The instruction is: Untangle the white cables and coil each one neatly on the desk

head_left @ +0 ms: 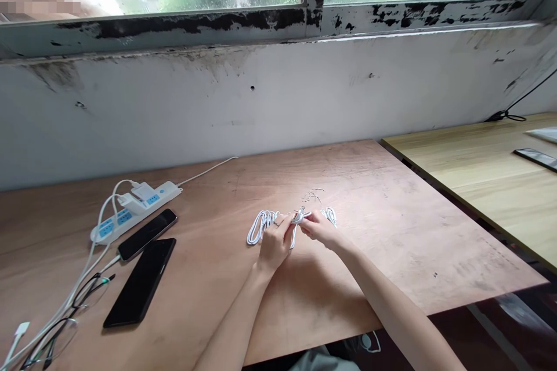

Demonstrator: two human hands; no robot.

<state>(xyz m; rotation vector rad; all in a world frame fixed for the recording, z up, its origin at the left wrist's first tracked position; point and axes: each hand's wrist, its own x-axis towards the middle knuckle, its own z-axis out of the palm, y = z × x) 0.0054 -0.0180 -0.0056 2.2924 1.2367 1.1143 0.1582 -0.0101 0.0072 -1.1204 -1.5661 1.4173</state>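
Between my two hands is a white cable, looped into a small bundle just above the brown table. My left hand is closed on the bundle's left side, its fingers bent around the loops. From the right, my right hand pinches the same cable. A coiled white cable lies on the table left of my left hand. Another white coil shows partly behind my right hand. Several thin dark twist ties are scattered just beyond the hands.
On the left stand a white power strip with plugged-in chargers, two black phones and eyeglasses among white cords. The brown table meets a lighter wooden table on the right. A wall and windows rise behind.
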